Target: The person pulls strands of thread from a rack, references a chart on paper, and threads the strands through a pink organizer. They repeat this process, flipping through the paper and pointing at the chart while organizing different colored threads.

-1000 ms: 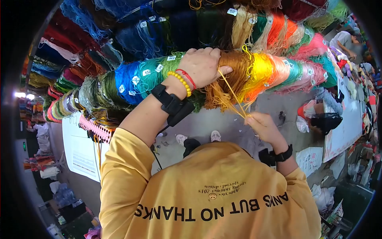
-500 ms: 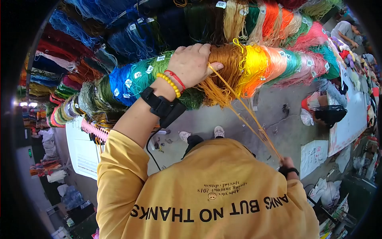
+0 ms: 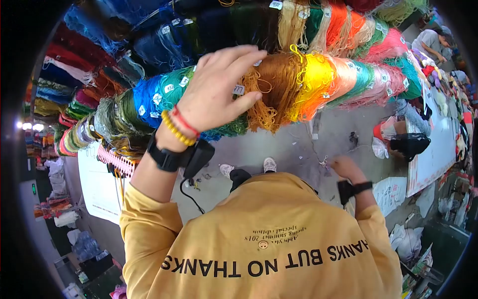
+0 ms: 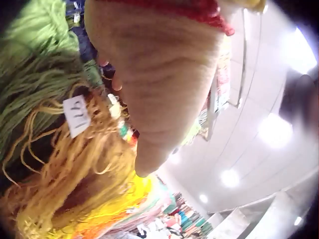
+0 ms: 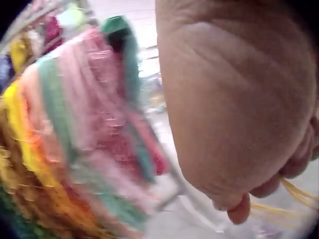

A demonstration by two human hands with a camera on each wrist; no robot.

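Observation:
Over a long rack of thread skeins, my left hand (image 3: 219, 87) is spread with fingers straight and thumb apart, holding nothing. Just beside its thumb hangs a golden-orange skein (image 3: 261, 112) with loose looped ends and a white number tag (image 3: 239, 90). The same tag (image 4: 76, 115) shows in the left wrist view. Lower right, my right hand (image 3: 348, 168) is blurred and away from the rack. Its curled fingers (image 5: 239, 209) pinch some yellow-orange thread strands (image 5: 296, 194) in the right wrist view. Brown (image 3: 281, 79) and yellow skeins (image 3: 318, 79) hang right of the golden one.
More skeins (image 3: 234, 40) hang on a rack behind. At left a pink thread holder (image 3: 115, 162) lies by a white board (image 3: 99, 194). A white table (image 3: 433, 144) stands right, with a black bundle (image 3: 411, 144) beside it. Another person (image 3: 430, 45) is at far right.
The right hand drew yellow-orange strands out of the skein, down and right, then rose a little with them. The left hand let go of the skein, opened and shifted left.

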